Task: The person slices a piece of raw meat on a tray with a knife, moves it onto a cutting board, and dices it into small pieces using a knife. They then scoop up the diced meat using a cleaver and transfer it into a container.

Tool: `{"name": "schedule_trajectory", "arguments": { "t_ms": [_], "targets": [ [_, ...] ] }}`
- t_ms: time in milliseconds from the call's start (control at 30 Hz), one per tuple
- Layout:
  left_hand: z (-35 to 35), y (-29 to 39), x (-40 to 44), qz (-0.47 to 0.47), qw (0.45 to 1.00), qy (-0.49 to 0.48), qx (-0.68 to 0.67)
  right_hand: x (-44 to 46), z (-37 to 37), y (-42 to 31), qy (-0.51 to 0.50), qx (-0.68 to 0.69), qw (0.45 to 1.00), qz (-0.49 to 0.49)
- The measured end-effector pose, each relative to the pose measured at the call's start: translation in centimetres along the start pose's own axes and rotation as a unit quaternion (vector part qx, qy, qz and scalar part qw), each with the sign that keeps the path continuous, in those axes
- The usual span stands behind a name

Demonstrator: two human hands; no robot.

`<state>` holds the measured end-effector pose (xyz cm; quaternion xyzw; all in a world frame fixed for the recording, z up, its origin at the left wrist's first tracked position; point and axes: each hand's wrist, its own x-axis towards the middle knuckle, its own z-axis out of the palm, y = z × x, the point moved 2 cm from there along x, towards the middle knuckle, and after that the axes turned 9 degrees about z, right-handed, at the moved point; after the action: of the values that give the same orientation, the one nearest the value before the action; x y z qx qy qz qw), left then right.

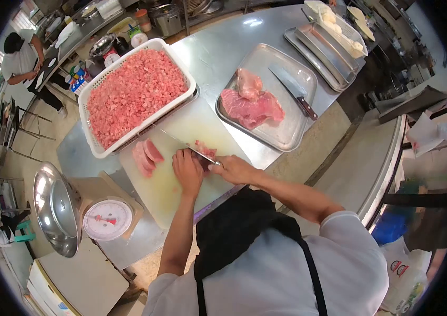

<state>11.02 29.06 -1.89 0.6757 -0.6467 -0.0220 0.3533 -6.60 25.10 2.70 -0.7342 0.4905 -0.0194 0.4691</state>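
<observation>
My right hand (232, 169) is wrapped round the handle of a knife (200, 153), whose blade slants up and left across a pale cutting board (166, 203). Close against the blade, my left hand (187, 169) has its fingers curled down on a piece of red meat (206, 164), partly hidden between the hands. Small cut bits of meat (205, 148) lie just beyond the blade. Left of my left hand, several thick pink meat slices (146, 158) rest on the board.
A white basket (191, 84) heaped with diced meat (134, 95) stands beyond the board. At right, a metal tray (294, 138) bears larger meat pieces (255, 108) and another knife (293, 87). A dial scale (107, 218) sits at left. Another person (21, 58) works far left.
</observation>
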Motion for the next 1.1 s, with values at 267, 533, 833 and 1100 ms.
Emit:
{"name": "schedule_trajectory", "arguments": {
  "t_ms": [267, 533, 833, 1100],
  "targets": [
    [1.2, -1.1, -1.1, 0.006, 1.0, 0.008, 0.018, -4.8, -4.8, -5.4, -0.16, 0.04, 0.968, 0.188],
    [-0.3, -0.8, 0.0, -0.044, 0.996, 0.034, -0.064, -4.4, -5.6, -4.8, -0.149, 0.006, 0.979, 0.138],
    [0.4, -2.4, -0.4, -0.035, 0.999, -0.036, -0.006, 0.0, 0.6, -0.5, -0.043, -0.031, 0.998, 0.036],
    [0.3, -2.6, -0.1, -0.025, 0.998, -0.042, 0.028, 0.5, 0.6, 0.2, -0.038, -0.003, 0.999, 0.039]
  ]
}}
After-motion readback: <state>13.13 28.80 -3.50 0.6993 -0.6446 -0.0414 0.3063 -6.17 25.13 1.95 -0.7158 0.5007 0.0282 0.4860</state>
